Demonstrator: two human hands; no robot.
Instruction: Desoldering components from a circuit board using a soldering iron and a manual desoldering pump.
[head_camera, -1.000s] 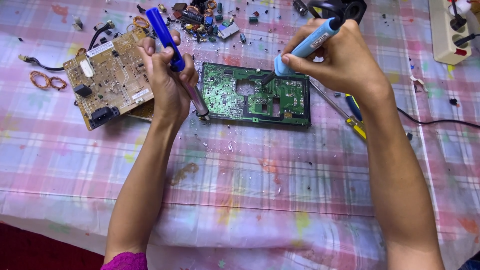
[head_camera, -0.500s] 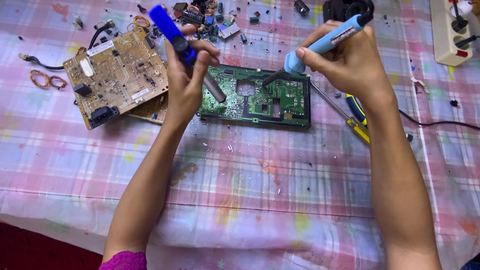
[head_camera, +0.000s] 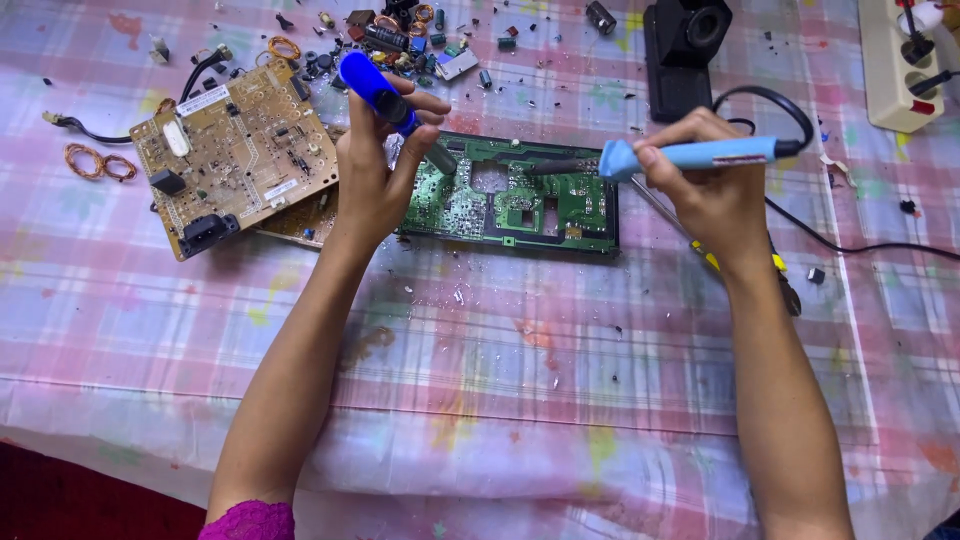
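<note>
While seen from the head view, left hand (head_camera: 375, 175) wrapped around a blue desoldering pump (head_camera: 385, 100), held tilted with its dark tip over the left end of the green circuit board (head_camera: 530, 200); right hand (head_camera: 705, 190) pinching a light-blue soldering iron (head_camera: 690, 156), held nearly level, tip pointing left over the same board. Board flat on the plaid-covered surface (head_camera: 500, 360), with a tan circuit board (head_camera: 225, 150) just to its left. Loose components (head_camera: 400, 35) scattered beyond, black stand (head_camera: 685, 45) and white power strip (head_camera: 900, 60) further right.
</note>
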